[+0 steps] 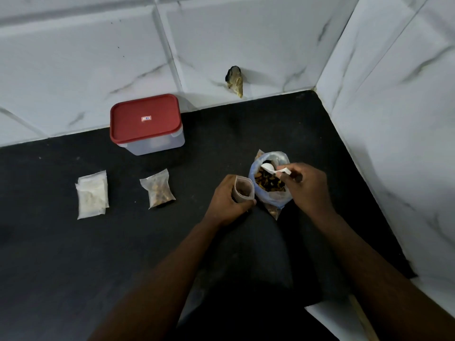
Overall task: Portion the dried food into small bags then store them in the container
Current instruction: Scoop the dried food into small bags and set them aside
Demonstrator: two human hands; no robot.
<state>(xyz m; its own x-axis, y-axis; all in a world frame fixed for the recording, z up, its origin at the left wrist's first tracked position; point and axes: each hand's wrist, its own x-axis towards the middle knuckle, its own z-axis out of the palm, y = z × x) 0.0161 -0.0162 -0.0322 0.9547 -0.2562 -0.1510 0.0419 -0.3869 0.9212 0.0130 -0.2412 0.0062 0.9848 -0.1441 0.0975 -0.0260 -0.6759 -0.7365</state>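
Head view, I log: left hand grips small clear bag mouth-up for filling; at its three o'clock, right hand pinches white plastic spoon in blue-tinted dried-food sack.

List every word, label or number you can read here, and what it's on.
Sticker on the red lid of the container: red and white, print too small and blurred to read.
Nothing else in view shows any text.
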